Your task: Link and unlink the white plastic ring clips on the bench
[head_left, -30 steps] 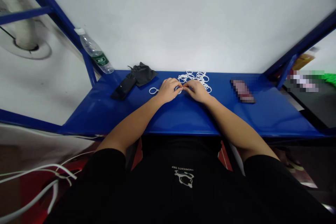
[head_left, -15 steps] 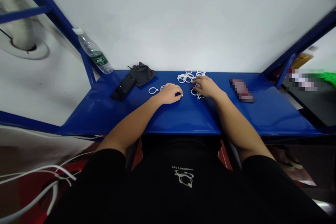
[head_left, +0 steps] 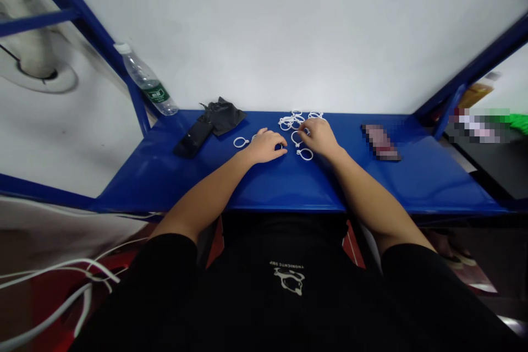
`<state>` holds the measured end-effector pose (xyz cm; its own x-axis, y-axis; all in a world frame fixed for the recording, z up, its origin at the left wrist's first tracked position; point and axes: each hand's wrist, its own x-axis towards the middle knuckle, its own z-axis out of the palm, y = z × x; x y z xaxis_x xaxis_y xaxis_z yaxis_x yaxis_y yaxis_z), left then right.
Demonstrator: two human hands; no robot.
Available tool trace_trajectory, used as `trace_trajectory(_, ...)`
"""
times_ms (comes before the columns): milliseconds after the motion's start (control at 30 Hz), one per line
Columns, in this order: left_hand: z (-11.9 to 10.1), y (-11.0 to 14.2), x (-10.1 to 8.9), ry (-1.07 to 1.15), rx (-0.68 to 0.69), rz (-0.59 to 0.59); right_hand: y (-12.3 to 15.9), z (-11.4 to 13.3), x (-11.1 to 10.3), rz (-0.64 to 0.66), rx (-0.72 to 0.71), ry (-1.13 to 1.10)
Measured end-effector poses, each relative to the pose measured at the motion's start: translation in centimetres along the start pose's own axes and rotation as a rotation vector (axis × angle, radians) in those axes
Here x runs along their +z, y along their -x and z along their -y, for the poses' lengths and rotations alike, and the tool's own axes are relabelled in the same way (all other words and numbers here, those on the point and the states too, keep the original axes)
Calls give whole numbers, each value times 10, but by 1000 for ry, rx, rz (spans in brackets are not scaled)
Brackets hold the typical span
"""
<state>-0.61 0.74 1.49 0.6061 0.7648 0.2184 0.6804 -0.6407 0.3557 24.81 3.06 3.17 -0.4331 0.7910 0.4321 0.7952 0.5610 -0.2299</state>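
A heap of several white plastic rings [head_left: 293, 120] lies near the back of the blue metal shelf [head_left: 289, 187]. My right hand [head_left: 319, 137] rests at the heap's near edge, its fingers pinched on a white ring [head_left: 296, 137]. Another loose ring [head_left: 305, 154] lies just in front of that hand. My left hand [head_left: 266, 146] lies curled on the shelf to the left of it, fingers closed; what is under them is hidden. A single ring [head_left: 240, 142] lies left of my left hand.
A black phone [head_left: 193, 139] and a crumpled black cloth [head_left: 223, 114] lie at the back left. A water bottle [head_left: 146, 80] leans by the blue post. A blurred flat object [head_left: 380, 142] lies at the right. White cables [head_left: 61, 280] hang at lower left.
My hands, joined over one ring a second ago, have parted. My right hand went to the heap and has drawn rings toward me; my left hand stayed put.
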Motion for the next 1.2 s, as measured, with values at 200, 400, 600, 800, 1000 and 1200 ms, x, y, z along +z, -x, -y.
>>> trace_trajectory(200, -3, 0, -2, 19, 7, -112, 3, 14, 4, -91, 126, -161)
trace_trajectory(400, -5, -2, -4, 24, 28, -275, 5, 22, 12, -62, 121, -199)
trace_trajectory(600, -6, -1, -5, 1, 38, -333, 5, 27, 10, 7, 27, -191)
trace_trajectory(800, 3, -4, 1, -3, 59, -458, 5, 27, 2, -82, -27, -125)
trace_trajectory(1000, 14, -8, 10, -6, 121, -595, 7, 31, -3, -143, -11, -81)
trace_trajectory(1200, 16, -7, 11, -21, 124, -570, 8, 33, 1, -60, -93, -139)
